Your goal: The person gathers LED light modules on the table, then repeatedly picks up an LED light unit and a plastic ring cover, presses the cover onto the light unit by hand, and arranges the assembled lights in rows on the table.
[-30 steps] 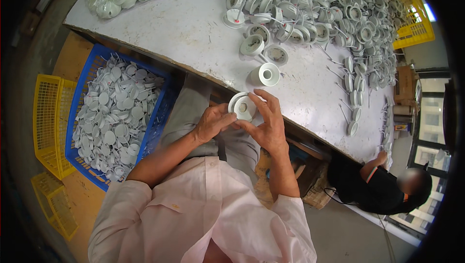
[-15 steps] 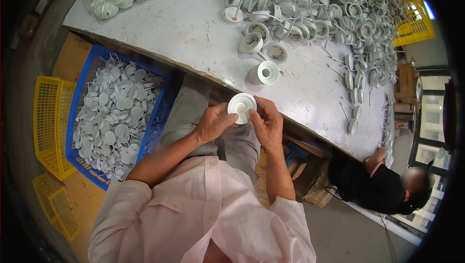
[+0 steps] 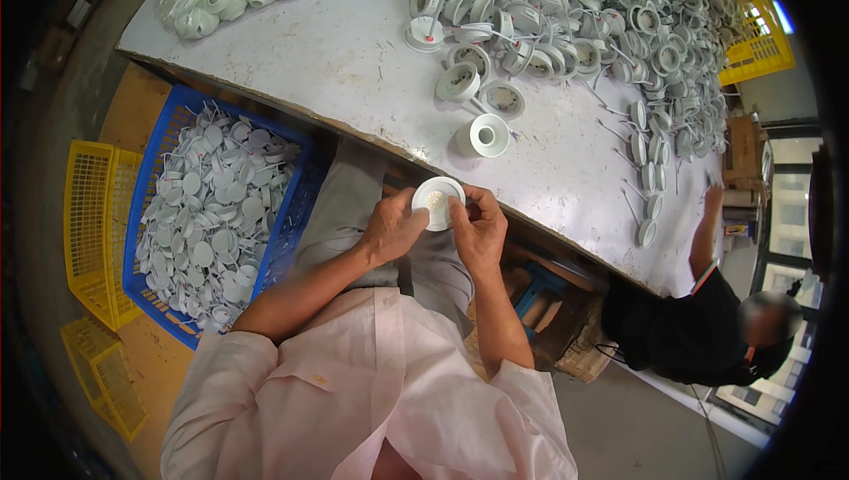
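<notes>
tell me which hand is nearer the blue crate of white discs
Left. The left hand is on the crate's side, just right of it; the right hand is farther right, both holding a round white part.

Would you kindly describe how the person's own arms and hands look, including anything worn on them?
Both arms wear short, loose, pale pink shirt sleeves that end above the elbow, leaving the forearms bare. The left hand and the right hand are bare too: no gloves, and no watch, ring or wristband that I can make out. The shirt is plain, without visible markings on the sleeves.
</notes>
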`<state>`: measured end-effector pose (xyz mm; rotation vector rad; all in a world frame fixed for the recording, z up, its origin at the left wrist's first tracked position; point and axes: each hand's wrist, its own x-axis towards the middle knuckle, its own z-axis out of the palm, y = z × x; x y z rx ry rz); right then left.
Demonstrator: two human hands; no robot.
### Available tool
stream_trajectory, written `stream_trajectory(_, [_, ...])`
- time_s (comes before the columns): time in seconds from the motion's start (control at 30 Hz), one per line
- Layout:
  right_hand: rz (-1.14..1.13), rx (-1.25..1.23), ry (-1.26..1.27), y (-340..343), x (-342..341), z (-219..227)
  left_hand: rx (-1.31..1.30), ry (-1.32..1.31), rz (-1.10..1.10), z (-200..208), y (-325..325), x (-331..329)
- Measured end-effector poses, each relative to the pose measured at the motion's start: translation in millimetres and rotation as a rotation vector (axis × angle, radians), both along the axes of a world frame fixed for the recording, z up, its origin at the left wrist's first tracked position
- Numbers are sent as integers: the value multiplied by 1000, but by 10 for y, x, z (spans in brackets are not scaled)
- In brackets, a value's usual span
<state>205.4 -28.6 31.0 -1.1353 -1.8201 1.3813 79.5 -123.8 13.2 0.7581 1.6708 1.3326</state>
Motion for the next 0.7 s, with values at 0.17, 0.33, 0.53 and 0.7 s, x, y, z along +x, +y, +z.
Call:
stream_trajectory(0.17, [-38, 50, -11, 7, 14, -38, -47, -57, -82, 95, 11, -28])
stream_trajectory(0.33, [-8, 177, -22, 28, 53, -92, -77, -180, -166, 104, 32, -40])
stream_trajectory(0.53, [-44, 57, -53, 31, 92, -69, -24, -315, -179, 82, 61, -37])
stream_trajectory(0.7, [26, 17, -5, 101, 201, 77, -65, -306, -167, 141, 87, -64])
